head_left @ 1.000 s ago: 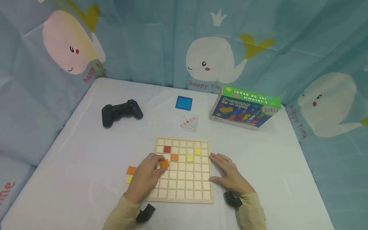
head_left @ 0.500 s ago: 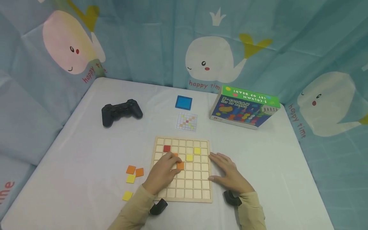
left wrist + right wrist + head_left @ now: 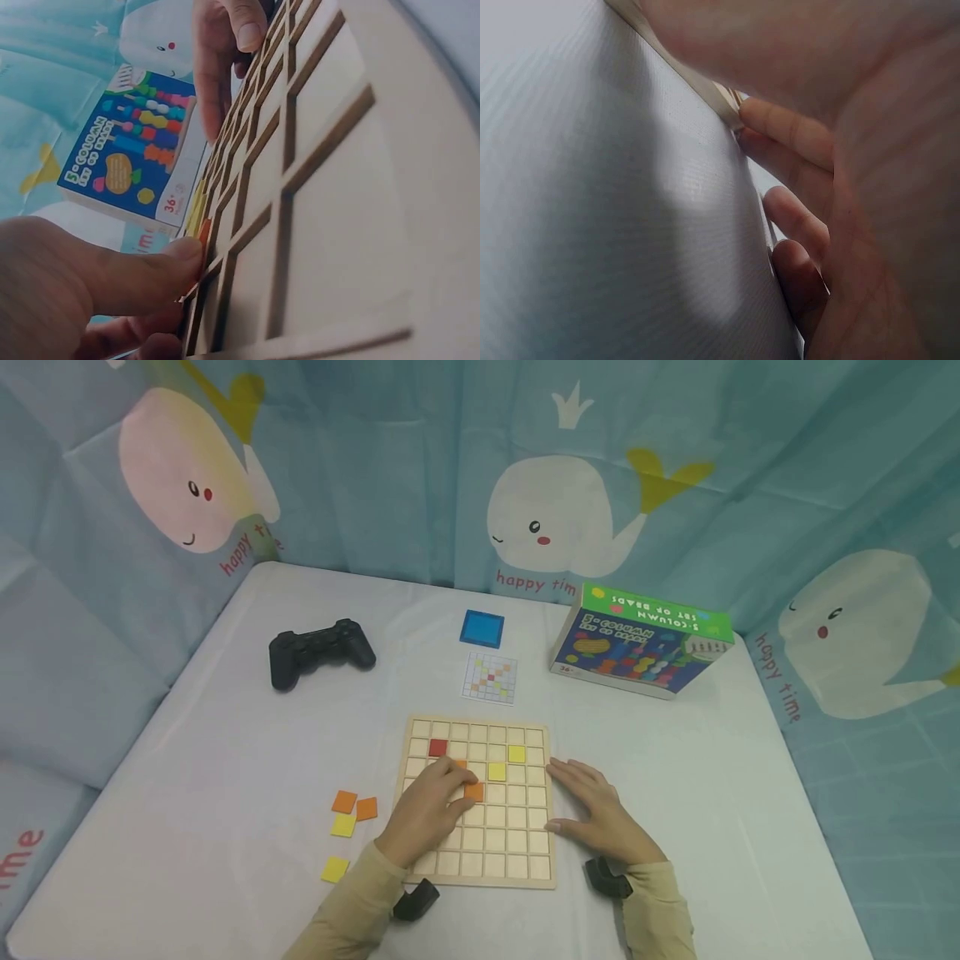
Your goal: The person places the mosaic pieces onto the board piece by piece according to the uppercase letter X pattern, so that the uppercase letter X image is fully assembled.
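Note:
In the head view my left hand (image 3: 426, 810) pinches an orange square tile (image 3: 474, 792) between thumb and fingers, down at a cell of the wooden grid board (image 3: 495, 841). Another orange tile (image 3: 461, 765) is partly hidden behind those fingers. A red tile (image 3: 438, 747) and two yellow tiles (image 3: 497, 772) lie in other cells. At the board's right edge rests my right hand (image 3: 596, 810), fingers extended and thumb spread, holding nothing. From the left wrist, the thumb (image 3: 142, 277) presses against the orange tile's edge; in the right wrist view, fingertips (image 3: 754, 112) touch the board's side.
Loose orange tiles (image 3: 345, 802) and yellow tiles (image 3: 335, 869) lie left of the board. Beyond it are a printed pattern card (image 3: 490, 678), a blue square tray (image 3: 482, 629), a black game controller (image 3: 321, 652) and a bead-set box (image 3: 637, 643). A whale-print curtain backs the table.
My left hand has moved right across the board with the orange tile and come down at a cell, uncovering loose tiles at the left. The right hand has stayed at the board's edge.

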Action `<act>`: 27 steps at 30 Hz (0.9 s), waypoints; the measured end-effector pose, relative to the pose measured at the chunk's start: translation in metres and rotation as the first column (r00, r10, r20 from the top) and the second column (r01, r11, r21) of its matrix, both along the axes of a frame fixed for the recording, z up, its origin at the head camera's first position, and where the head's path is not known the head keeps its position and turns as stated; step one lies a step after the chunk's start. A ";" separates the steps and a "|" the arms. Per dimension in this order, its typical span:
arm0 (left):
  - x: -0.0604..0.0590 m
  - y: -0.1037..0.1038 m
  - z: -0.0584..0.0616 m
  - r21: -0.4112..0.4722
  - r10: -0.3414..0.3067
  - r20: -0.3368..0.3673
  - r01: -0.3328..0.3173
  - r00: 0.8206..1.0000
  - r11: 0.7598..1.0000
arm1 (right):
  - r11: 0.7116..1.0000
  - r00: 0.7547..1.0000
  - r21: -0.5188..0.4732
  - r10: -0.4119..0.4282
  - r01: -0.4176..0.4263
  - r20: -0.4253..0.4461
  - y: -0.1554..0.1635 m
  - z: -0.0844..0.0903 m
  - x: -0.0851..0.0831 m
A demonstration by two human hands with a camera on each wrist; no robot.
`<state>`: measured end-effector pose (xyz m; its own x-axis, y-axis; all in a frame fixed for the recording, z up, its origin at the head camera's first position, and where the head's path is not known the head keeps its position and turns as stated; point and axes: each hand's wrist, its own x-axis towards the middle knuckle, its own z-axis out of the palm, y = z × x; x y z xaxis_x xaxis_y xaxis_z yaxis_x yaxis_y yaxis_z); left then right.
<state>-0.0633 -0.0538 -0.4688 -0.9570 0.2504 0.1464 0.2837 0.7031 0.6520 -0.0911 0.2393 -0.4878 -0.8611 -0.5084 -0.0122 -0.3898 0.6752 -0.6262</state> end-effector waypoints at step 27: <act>0.096 -0.083 0.018 -0.161 0.485 0.099 -0.467 0.869 0.869 | 1.000 1.000 -0.004 0.007 -0.007 0.002 0.000 0.001 0.000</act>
